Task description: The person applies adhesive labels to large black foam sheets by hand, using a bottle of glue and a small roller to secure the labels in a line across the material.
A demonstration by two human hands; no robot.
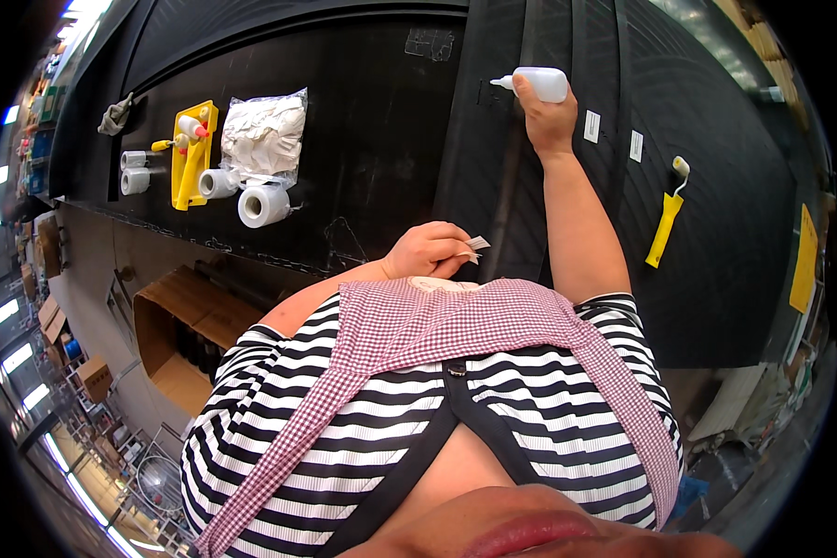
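My right hand (549,121) is wrapped round a white squeeze bottle (543,85), held on its side over the black sheet (372,139). The bottle's narrow nozzle points left. Close to my body, my left hand (430,249) is closed on small white labels (477,244) that stick out past the fingertips. How many labels it holds I cannot tell. Right of my right forearm, one white label (592,126) lies on the black surface, with a second label (636,146) a little farther right.
A yellow-handled roller (663,228) lies at the right. On the left are a yellow tray (179,186) with rollers, a clear bag of white cloths (263,135), white rolls (264,205) and a grey rag (115,115). An open cardboard box (191,321) stands below the table edge.
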